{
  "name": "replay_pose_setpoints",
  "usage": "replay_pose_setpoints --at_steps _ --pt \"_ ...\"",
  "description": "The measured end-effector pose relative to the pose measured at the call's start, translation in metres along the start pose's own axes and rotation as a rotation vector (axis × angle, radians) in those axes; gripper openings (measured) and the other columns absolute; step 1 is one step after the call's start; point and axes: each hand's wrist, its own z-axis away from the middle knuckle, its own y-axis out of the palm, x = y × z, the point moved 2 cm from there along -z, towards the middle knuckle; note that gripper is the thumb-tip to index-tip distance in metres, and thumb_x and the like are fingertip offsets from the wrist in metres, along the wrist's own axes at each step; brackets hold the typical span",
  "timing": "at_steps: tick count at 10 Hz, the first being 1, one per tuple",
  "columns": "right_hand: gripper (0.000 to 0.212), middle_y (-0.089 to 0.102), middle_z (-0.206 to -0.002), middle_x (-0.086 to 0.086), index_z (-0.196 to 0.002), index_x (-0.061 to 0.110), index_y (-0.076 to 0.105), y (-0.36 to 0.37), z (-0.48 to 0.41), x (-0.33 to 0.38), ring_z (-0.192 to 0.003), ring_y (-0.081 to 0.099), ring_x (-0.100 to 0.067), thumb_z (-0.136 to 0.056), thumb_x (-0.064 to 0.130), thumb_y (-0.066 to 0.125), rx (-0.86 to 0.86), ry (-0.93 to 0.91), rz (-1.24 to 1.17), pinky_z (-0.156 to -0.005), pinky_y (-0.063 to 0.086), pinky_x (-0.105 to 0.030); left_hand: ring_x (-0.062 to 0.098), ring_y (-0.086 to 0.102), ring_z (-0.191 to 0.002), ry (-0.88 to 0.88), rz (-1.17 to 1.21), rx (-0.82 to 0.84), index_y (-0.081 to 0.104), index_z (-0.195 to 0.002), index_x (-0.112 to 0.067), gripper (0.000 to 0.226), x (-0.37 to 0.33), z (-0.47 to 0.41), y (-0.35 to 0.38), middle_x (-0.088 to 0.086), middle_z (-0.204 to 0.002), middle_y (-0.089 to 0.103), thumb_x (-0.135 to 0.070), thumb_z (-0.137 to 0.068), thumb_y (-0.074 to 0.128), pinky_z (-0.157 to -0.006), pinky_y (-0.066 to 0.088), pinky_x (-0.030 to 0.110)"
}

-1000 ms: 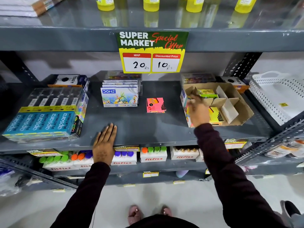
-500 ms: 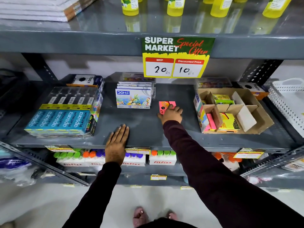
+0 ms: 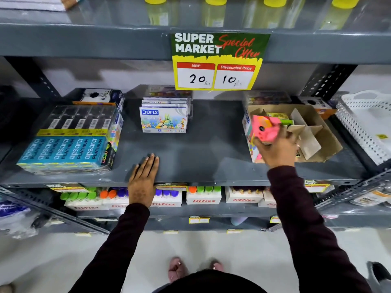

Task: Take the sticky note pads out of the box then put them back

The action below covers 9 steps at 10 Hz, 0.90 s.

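Right hand: we see the right hand (image 3: 276, 150) raised over the front left corner of the cardboard box (image 3: 330, 142), fingers clamped on a pink sticky note pad (image 3: 265, 131).
Pink pad: it is tilted and blurred, lifted clear of the shelf, above the box's front left part; we cannot tell which compartment it is over.
Left hand: the left hand (image 3: 142, 182) lies flat, palm down, on the front edge of the grey shelf (image 3: 201, 153), fingers straight and close together, gripping nothing.
Box: it stands on the right end of the shelf, open at the top, with cardboard dividers (image 3: 306, 134) inside.
Other pads: a yellow-green pad (image 3: 278, 116) lies in a rear compartment; more pink shows at the box's front left, partly hidden by the hand.
Neighbours: a white perforated basket (image 3: 368, 123) sits just right of the box; a stack of DOMS packs (image 3: 164, 119) stands mid-shelf, well apart from it.
Sign: a price tag (image 3: 218, 60) hangs from the shelf above.
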Motion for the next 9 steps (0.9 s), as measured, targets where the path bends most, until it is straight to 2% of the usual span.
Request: replay_pose_setpoints --at_steps 1,2,3,4,5,6,7,8,9 --pt "0.081 0.051 -0.123 -0.039 -0.136 -0.004 0.039 -0.016 -0.014 -0.053 -0.117 0.046 -0.048 -0.078 0.04 0.073 0.03 0.175 0.037 -0.101 0.036 -0.048 0.03 0.041 -0.134 0.003 0.004 0.021 0.036 -0.14 -0.008 0.085 -0.001 0.0 -0.001 0.013 -0.148 0.04 0.021 -0.063 0.057 -0.11 0.035 0.048" --pt "0.077 0.049 -0.129 -0.038 -0.137 -0.003 0.038 -0.011 -0.025 -0.07 -0.123 0.043 -0.048 -0.081 0.039 0.071 0.102 0.208 -0.011 -0.106 0.032 -0.048 0.03 0.039 -0.135 0.004 -0.006 0.029 0.035 -0.141 -0.009 0.086 -0.002 0.001 -0.002 0.013 -0.149 0.038 0.02 -0.064 0.058 -0.111 0.033 0.048" --pt "0.062 0.043 -0.143 -0.029 -0.139 0.005 0.041 0.009 -0.03 -0.078 -0.135 0.033 -0.043 -0.091 0.041 0.058 0.242 0.183 -0.152 -0.114 0.025 -0.048 0.031 0.04 -0.135 -0.012 -0.013 0.043 0.034 -0.141 -0.008 0.085 -0.002 0.001 -0.003 0.014 -0.149 0.037 0.019 -0.065 0.059 -0.111 0.033 0.047" --pt "0.048 0.025 -0.155 -0.021 -0.143 0.021 0.042 0.027 -0.022 -0.085 -0.144 0.014 -0.04 -0.101 0.043 0.035 0.273 0.183 -0.149 -0.12 0.009 -0.045 0.03 0.042 -0.133 -0.011 -0.025 0.016 0.036 -0.141 -0.008 0.087 -0.002 0.0 -0.003 0.013 -0.148 0.04 0.018 -0.062 0.062 -0.11 0.035 0.047" --pt "0.046 0.016 -0.157 -0.02 -0.145 0.027 0.037 0.029 -0.016 -0.086 -0.145 0.008 -0.04 -0.102 0.041 0.03 0.268 0.168 -0.12 -0.12 0.006 -0.046 0.03 0.042 -0.134 -0.013 -0.034 0.022 0.035 -0.141 -0.009 0.088 -0.001 0.001 -0.002 0.013 -0.148 0.039 0.017 -0.061 0.063 -0.11 0.034 0.047" --pt "0.047 0.015 -0.157 -0.022 -0.147 0.025 0.034 0.027 -0.014 -0.086 -0.145 0.008 -0.041 -0.102 0.039 0.031 0.278 0.136 -0.067 -0.121 0.007 -0.047 0.029 0.039 -0.136 -0.02 -0.039 0.046 0.031 -0.143 -0.009 0.087 -0.001 0.0 -0.003 0.013 -0.15 0.036 0.018 -0.065 0.059 -0.111 0.032 0.046" --pt "0.055 0.017 -0.155 -0.028 -0.147 0.015 0.035 0.014 -0.005 -0.075 -0.145 0.012 -0.043 -0.1 0.045 0.032 0.247 0.096 0.05 -0.12 0.011 -0.051 0.021 0.013 -0.146 0.014 -0.08 0.156 0.005 -0.147 -0.01 0.081 0.003 -0.004 -0.003 0.008 -0.159 0.008 0.014 -0.08 0.044 -0.119 0.016 0.039" --pt "0.065 0.027 -0.149 -0.033 -0.141 0.009 0.043 0.004 0.019 -0.053 -0.139 0.025 -0.046 -0.093 0.053 0.035 0.165 0.036 0.095 -0.115 0.023 -0.053 0.018 0.0 -0.147 0.052 -0.121 0.247 -0.007 -0.147 -0.011 0.074 0.007 -0.006 -0.008 0.006 -0.16 -0.007 0.01 -0.087 0.032 -0.121 0.01 0.036" --pt "0.059 0.046 -0.134 -0.029 -0.131 0.008 0.053 -0.004 0.045 0.011 -0.125 0.042 -0.043 -0.092 0.051 0.044 0.192 -0.195 0.114 -0.104 0.036 -0.047 0.021 0.006 -0.147 0.141 -0.145 0.419 0.001 -0.147 -0.006 0.062 -0.009 -0.025 -0.048 0.011 -0.16 -0.002 0.006 -0.093 0.028 -0.12 0.013 0.032"
